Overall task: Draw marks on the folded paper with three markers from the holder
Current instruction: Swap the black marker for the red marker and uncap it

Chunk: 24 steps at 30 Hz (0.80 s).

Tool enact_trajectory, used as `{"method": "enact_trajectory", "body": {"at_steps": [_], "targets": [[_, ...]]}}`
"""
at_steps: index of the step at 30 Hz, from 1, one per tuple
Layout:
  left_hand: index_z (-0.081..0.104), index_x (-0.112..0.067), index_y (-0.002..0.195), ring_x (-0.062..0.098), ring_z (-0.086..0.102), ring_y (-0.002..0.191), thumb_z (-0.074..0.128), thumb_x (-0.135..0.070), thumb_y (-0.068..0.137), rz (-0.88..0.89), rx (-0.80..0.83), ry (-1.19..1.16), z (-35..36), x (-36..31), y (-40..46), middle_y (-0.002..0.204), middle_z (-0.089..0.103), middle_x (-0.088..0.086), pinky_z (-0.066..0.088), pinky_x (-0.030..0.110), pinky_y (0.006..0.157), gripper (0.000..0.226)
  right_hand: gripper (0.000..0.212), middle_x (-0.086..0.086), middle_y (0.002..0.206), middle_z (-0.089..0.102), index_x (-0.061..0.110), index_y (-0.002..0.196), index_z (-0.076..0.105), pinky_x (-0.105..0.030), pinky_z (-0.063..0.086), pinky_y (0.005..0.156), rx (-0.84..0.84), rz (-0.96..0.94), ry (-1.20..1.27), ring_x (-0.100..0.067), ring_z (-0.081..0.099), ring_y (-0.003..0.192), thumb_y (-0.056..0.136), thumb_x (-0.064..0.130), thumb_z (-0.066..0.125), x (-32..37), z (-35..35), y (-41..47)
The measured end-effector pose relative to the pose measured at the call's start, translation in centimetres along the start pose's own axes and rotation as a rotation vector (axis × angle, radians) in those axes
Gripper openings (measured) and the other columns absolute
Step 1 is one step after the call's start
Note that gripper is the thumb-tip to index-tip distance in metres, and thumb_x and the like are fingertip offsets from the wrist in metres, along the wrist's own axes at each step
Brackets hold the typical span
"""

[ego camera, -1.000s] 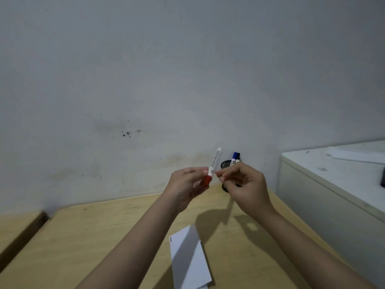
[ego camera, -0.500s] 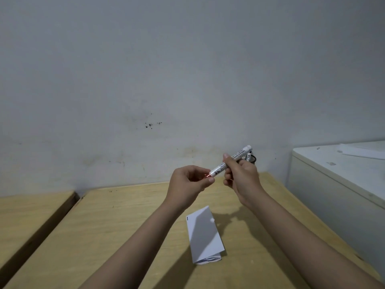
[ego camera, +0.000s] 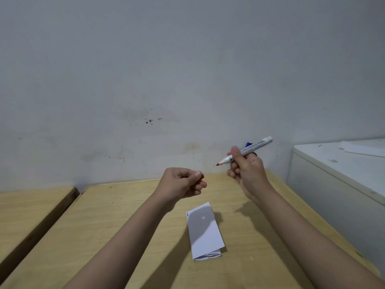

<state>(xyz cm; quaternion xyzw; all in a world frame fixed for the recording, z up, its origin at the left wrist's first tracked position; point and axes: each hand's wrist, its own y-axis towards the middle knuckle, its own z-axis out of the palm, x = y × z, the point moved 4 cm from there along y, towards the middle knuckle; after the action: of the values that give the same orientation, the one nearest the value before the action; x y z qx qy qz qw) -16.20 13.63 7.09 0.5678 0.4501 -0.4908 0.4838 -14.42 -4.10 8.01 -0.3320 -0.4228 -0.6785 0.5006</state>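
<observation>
My right hand (ego camera: 246, 171) grips a white marker (ego camera: 253, 147) with its red tip bare and pointing left. My left hand (ego camera: 183, 182) is curled shut a little to the left of that tip, and a sliver of the red cap (ego camera: 201, 176) shows between its fingers. The folded white paper (ego camera: 205, 231) lies on the wooden table (ego camera: 116, 215) below both hands, with a small dark mark at its top left corner. Behind my right hand a blue marker cap (ego camera: 248, 144) peeks out; the holder is hidden.
A white cabinet (ego camera: 337, 184) stands at the right with a sheet of paper (ego camera: 363, 150) on top. A second wooden surface (ego camera: 27, 207) sits to the left across a dark gap. A grey wall rises just behind the table.
The cap has come off the red marker. My hands have drawn apart, the left keeping the cap and the right lifting the marker up and to the right.
</observation>
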Motion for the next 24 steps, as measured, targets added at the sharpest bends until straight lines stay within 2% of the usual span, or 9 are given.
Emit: {"method": "enact_trajectory", "body": {"at_steps": [4,7,9,11,14,17,19,22,24], "targets": [[0.072,-0.005,0.086,0.010,0.058,0.062,0.066,-0.003,0.080,0.007,-0.159,0.200,-3.3,2.7,1.4,0.069,0.066,0.002,0.053,0.018,0.066,0.009,0.022,0.004,0.047,0.041,0.010,0.072,0.059,-0.021,0.036,0.041,0.013,-0.022,-0.107,-0.006,0.033,0.038,0.091,0.022,0.059,0.2,-1.4,0.2],[0.071,-0.005,0.095,0.004,0.056,0.063,0.063,-0.002,0.082,-0.020,-0.212,0.446,-4.4,4.8,3.1,0.074,0.065,0.004,0.043,0.004,0.052,0.015,0.022,0.002,0.047,0.043,0.004,0.074,0.059,-0.024,0.036,0.042,0.054,-0.048,-0.214,-0.007,0.035,0.038,0.090,0.020,0.061,-1.1,-1.3,-0.1],[0.069,-0.006,0.100,0.007,0.058,0.067,0.064,-0.001,0.080,-0.046,-0.224,0.579,-4.8,6.4,4.0,0.080,0.066,0.006,0.042,0.009,0.053,0.021,0.024,0.004,0.044,0.045,-0.001,0.074,0.059,-0.027,0.036,0.043,0.061,-0.080,-0.285,-0.008,0.037,0.036,0.089,0.019,0.062,-1.9,-1.3,-0.2],[0.066,-0.005,0.107,0.014,0.060,0.073,0.063,0.003,0.076,-0.053,-0.211,0.645,-5.0,7.9,4.8,0.083,0.065,0.006,0.043,0.017,0.060,0.031,0.026,0.001,0.044,0.046,0.002,0.069,0.061,-0.030,0.037,0.045,0.065,-0.110,-0.353,-0.010,0.038,0.036,0.088,0.019,0.063,-2.5,-1.6,-0.3],[0.064,-0.005,0.112,0.018,0.061,0.077,0.062,0.005,0.072,-0.060,-0.190,0.674,-5.0,9.9,5.4,0.083,0.066,0.006,0.044,0.022,0.074,0.041,0.028,-0.015,0.053,0.050,0.017,0.058,0.067,-0.033,0.036,0.049,0.086,-0.124,-0.399,-0.019,0.039,0.042,0.085,0.022,0.067,-3.3,-1.9,-0.3],[0.063,-0.008,0.111,0.017,0.061,0.081,0.065,0.004,0.071,-0.087,-0.167,0.658,-4.8,11.7,5.7,0.085,0.068,0.005,0.045,0.023,0.079,0.041,0.026,-0.020,0.060,0.059,0.022,0.056,0.070,-0.030,0.037,0.046,0.081,-0.100,-0.414,-0.022,0.039,0.044,0.082,0.020,0.070,-4.1,-2.0,-0.2],[0.063,-0.009,0.110,0.017,0.062,0.081,0.066,0.003,0.072,-0.109,-0.175,0.618,-5.0,12.7,5.7,0.088,0.068,0.007,0.047,0.025,0.082,0.041,0.025,-0.015,0.058,0.065,0.018,0.055,0.067,-0.028,0.037,0.043,0.076,-0.068,-0.397,-0.021,0.039,0.041,0.079,0.016,0.073,-4.9,-1.8,-0.1],[0.058,-0.011,0.114,0.015,0.064,0.080,0.069,0.001,0.071,-0.130,-0.192,0.525,-5.3,13.4,5.6,0.092,0.066,0.006,0.048,0.025,0.081,0.046,0.030,-0.003,0.054,0.066,0.014,0.058,0.053,-0.023,0.036,0.038,0.033,-0.027,-0.372,-0.017,0.039,0.037,0.074,0.015,0.078,-6.3,-1.2,-0.1],[0.056,-0.018,0.111,0.016,0.065,0.088,0.069,-0.004,0.071,-0.106,-0.245,0.485,-5.5,13.5,4.9,0.101,0.065,0.007,0.053,0.033,0.086,0.045,0.033,0.005,0.050,0.064,0.013,0.061,0.049,-0.020,0.035,0.038,0.026,0.029,-0.386,-0.014,0.038,0.036,0.074,0.021,0.078,-7.4,-0.4,-0.2]]}}
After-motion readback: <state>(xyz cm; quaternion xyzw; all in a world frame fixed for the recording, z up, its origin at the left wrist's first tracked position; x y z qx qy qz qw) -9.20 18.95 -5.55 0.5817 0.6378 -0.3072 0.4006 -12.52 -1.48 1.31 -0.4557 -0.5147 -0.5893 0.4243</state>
